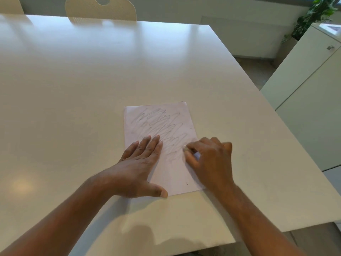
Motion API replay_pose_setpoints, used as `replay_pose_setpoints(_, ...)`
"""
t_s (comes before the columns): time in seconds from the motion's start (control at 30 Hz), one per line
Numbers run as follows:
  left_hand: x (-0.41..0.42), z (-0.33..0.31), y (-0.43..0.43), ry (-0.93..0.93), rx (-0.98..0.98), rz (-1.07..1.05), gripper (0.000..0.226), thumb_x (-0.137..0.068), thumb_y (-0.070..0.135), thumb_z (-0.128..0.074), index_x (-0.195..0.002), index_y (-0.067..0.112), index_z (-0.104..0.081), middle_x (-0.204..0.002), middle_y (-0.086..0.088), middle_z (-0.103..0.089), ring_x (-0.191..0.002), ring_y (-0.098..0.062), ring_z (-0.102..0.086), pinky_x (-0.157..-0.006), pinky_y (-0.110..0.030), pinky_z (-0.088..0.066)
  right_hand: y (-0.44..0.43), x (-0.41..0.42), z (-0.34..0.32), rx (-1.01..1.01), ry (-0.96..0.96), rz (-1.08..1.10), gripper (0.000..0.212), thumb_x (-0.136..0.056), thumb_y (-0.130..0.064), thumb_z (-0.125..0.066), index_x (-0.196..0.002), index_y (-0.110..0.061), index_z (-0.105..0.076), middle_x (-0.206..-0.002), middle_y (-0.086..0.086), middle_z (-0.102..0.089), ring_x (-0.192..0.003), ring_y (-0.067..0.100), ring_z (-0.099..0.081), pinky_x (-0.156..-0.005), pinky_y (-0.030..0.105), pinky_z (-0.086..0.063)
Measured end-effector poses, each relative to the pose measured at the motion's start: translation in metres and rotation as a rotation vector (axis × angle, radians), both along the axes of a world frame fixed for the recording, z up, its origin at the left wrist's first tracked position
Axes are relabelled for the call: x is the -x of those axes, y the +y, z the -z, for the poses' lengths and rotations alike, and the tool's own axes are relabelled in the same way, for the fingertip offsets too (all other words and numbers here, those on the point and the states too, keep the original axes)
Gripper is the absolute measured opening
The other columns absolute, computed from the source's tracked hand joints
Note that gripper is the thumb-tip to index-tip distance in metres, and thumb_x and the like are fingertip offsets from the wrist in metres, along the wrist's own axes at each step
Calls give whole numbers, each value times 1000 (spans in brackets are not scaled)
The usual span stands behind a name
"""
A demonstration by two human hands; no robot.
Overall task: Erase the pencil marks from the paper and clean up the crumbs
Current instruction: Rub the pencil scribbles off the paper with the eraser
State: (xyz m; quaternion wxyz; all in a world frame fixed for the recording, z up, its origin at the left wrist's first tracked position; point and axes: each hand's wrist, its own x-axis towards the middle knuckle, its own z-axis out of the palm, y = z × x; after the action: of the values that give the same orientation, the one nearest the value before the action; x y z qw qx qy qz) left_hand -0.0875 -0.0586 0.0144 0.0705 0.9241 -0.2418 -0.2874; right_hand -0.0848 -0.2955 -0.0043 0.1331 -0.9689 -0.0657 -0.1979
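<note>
Left hand (140, 163) flat, fingers together, pins the paper (175, 174); right hand (210, 159) pinches an apparent eraser (185, 149); scribble (160, 122) toward 12 o'clock largely unerased.

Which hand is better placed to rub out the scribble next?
Right. The right hand pinches a small pale thing, likely an eraser, at the scribble; the left hand lies flat on the paper, pinning it.

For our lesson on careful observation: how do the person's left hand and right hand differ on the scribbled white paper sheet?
The left hand lies flat, fingers straight; the right hand has curled fingers. The left presses the white scribbled paper down; the right pinches a small pale eraser. Both touch the paper.
</note>
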Motion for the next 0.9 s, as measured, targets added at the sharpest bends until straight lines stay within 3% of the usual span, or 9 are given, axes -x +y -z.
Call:
replay_pose_setpoints(0.23,-1,-1,0,5,10,-6,131,-86,87,-50,-153,24,43,-155,9,56,-141,-6,54,-126,-37,24,29,32,3,58,14,-281,15,-92,-39,-66,-81,-31,-72,-78,-11,-65,-79,15,-58,-74,40,-32)
replay_pose_setpoints(0.4,0,-1,0,11,0,-9,132,-86,87,-51,-153,24,43,-154,11,57,-140,-6,55,-127,-38,23,-1,-17,-3,59,4,-9,18,-92,-41,-64,-81,-31,-74,-79,-9,-72,-76,19,-61,-73,39,-28)
replay_pose_setpoints(0.5,0,-1,-1,10,6,-16,132,-86,87,-52,-153,24,43,-155,11,56,-140,-6,55,-126,-38,24,15,-7,-2,62,8,-53,20,-92,-39,-64,-76,-28,-70,-77,-8,-69,-77,19,-59,-73,39,-28)
replay_pose_setpoints(0.63,0,0,-1,10,18,-18,130,-87,86,-51,-154,24,42,-155,10,56,-139,-6,55,-125,-36,26,40,26,7,118,-49,-292,17,-89,-33,-70,-74,-27,-68,-72,-8,-61,-75,19,-56,-73,41,-34)
replay_pose_setpoints(0.8,0,-2,-1,14,14,-20,131,-86,85,-53,-153,25,42,-155,11,56,-139,-5,55,-125,-36,26,7,-17,1,140,-41,-44,19,-94,-41,-63,-82,-30,-74,-78,-9,-70,-76,18,-60,-75,39,-28)
replay_pose_setpoints(0.9,1,-1,-1,6,15,-24,131,-86,85,-53,-153,25,42,-155,11,56,-140,-5,55,-124,-35,26,14,-15,0,112,-6,-46,19,-93,-39,-61,-80,-29,-72,-78,-9,-68,-77,17,-58,-74,39,-28)
